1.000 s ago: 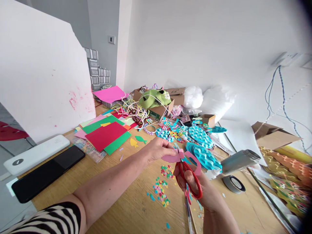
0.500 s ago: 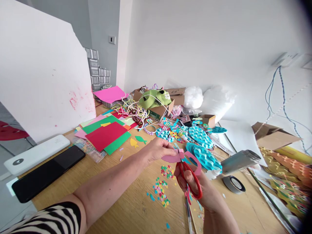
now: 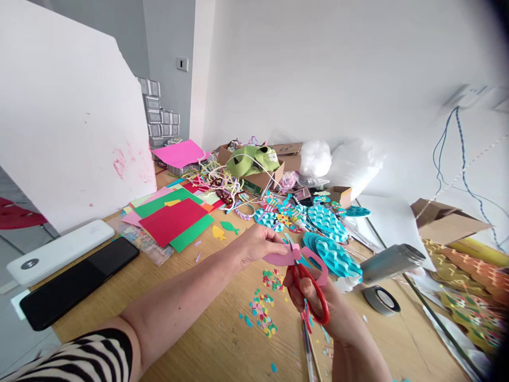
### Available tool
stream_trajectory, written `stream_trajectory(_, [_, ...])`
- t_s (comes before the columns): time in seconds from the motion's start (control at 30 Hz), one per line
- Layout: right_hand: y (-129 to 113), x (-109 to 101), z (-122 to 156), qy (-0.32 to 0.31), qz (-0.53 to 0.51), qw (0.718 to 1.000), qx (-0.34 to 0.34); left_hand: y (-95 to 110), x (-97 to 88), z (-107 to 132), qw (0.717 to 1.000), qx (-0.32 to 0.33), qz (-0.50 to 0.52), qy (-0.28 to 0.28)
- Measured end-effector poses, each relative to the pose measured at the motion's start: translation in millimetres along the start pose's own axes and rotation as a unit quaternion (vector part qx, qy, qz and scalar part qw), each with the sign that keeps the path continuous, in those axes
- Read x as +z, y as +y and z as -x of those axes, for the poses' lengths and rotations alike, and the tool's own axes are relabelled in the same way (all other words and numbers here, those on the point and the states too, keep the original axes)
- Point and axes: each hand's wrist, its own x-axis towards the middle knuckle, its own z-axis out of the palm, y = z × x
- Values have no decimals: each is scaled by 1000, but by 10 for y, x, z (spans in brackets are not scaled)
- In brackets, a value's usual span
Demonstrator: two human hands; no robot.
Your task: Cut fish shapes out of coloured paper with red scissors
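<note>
Pinched in my left hand (image 3: 259, 245) is a piece of pink paper (image 3: 281, 258), its cut strip curling away to the right. My right hand (image 3: 318, 297) is closed around the handles of red-handled scissors (image 3: 324, 302). The blades point up and away, against the pink paper close to my left fingertips. Below the hands, small coloured paper dots (image 3: 264, 313) are scattered on the wooden table (image 3: 214, 318). A yellow paper fish (image 3: 218, 233) and a green paper fish (image 3: 229, 227) lie to the left of my left hand.
Coloured paper sheets (image 3: 175, 220) lie at left, near a black phone (image 3: 79, 281) and a white power bank (image 3: 61, 253). Blue wavy paper pieces (image 3: 332, 254), a metal bottle (image 3: 392, 263) and a tape roll (image 3: 382, 300) stand or lie at right. Craft boxes (image 3: 258, 180) line the wall.
</note>
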Motion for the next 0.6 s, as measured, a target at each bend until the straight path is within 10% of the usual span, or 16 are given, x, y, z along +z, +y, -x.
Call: stream_trajectory(0.6, [-10,8,-6,-1,-12,1000,-15,-19,1,-5,1000,1,5,-8])
